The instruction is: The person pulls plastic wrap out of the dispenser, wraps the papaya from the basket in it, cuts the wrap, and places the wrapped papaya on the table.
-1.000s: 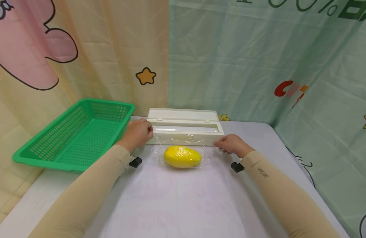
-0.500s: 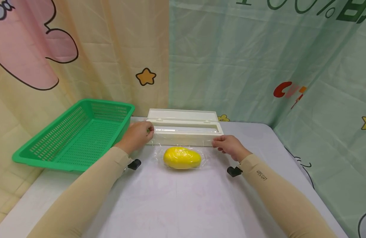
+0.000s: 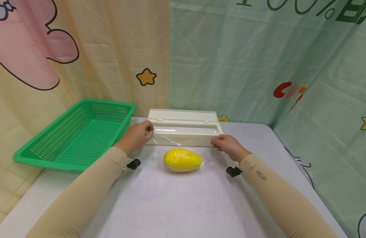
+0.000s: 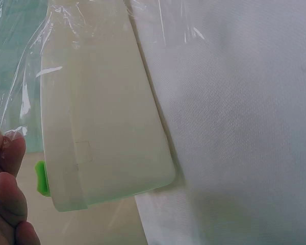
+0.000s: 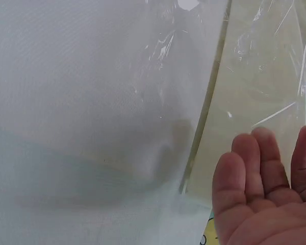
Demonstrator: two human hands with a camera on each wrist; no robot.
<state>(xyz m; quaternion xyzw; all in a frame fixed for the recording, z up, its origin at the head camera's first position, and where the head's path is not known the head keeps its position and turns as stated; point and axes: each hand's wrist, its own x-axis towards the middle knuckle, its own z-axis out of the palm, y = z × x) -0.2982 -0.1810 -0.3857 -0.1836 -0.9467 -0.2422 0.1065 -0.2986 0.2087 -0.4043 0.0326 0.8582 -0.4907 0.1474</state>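
Observation:
My left hand [image 3: 136, 135] pinches one edge of clear cling film [image 4: 24, 102] between thumb and finger, beside the left end of a long white film box [image 3: 183, 139]. At the box's front right corner, my right hand [image 3: 229, 146] holds the film's other side between its fingertips; its thumb is hidden in the right wrist view. The film stretches between the hands across the box front. A yellow oblong fruit [image 3: 182, 160], mango-like, lies on the table before the box, with crinkled film around it. The box lid [image 3: 183, 115] stands up, and a film roll [image 3: 184, 129] shows inside.
A green slotted plastic basket [image 3: 72, 167] stands at the left, close to my left forearm. Printed curtains [image 3: 218, 66] hang behind the white-covered table [image 3: 183, 205]. A green tab [image 4: 42, 178] sticks out of the box's left end.
The yellow fruit has shifted slightly toward me. My right hand has moved a little left and down, and the film between the hands has changed its creases. Left hand nearly still.

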